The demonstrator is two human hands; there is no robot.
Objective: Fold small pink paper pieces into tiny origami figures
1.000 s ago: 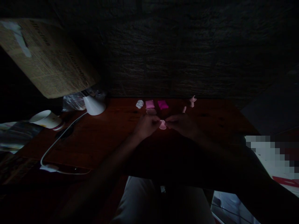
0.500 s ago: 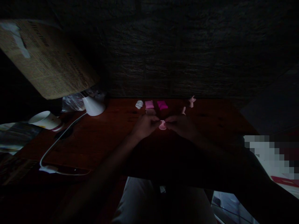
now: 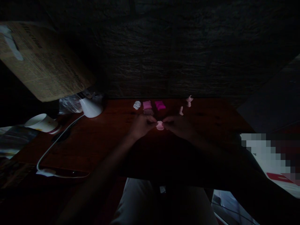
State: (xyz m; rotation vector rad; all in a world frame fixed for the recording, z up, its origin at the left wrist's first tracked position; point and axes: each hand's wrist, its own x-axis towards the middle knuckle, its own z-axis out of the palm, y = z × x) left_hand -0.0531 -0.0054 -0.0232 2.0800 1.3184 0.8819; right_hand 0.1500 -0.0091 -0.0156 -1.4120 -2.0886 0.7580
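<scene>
A small flat piece of pale pink modelling clay (image 3: 160, 126) is pinched between my two hands over the dark wooden table. My left hand (image 3: 142, 125) grips its left edge with closed fingertips. At its right edge, my right hand (image 3: 179, 126) pinches it the same way. Just beyond my hands lie a white lump (image 3: 137, 105), a light pink block (image 3: 147, 105), a bright magenta block (image 3: 160, 105) and a dim greyish-pink piece (image 3: 148, 112). Farther right, a small shaped pink figure (image 3: 189, 101) stands near a smaller pale pink piece (image 3: 181, 110).
At the left of the table (image 3: 77, 147) stands a lamp with a white base (image 3: 91, 107) and a newsprint-patterned shade (image 3: 47, 62). Its white cord (image 3: 56, 142) runs over the front edge. A paper cup (image 3: 42, 122) lies tilted by it. A dark textured wall (image 3: 150, 62) rises behind.
The view has shifted slightly, so most things sit a little farther left. Between my fingers the pink clay shows a wider, rounder outline. Both hands keep their pinch.
</scene>
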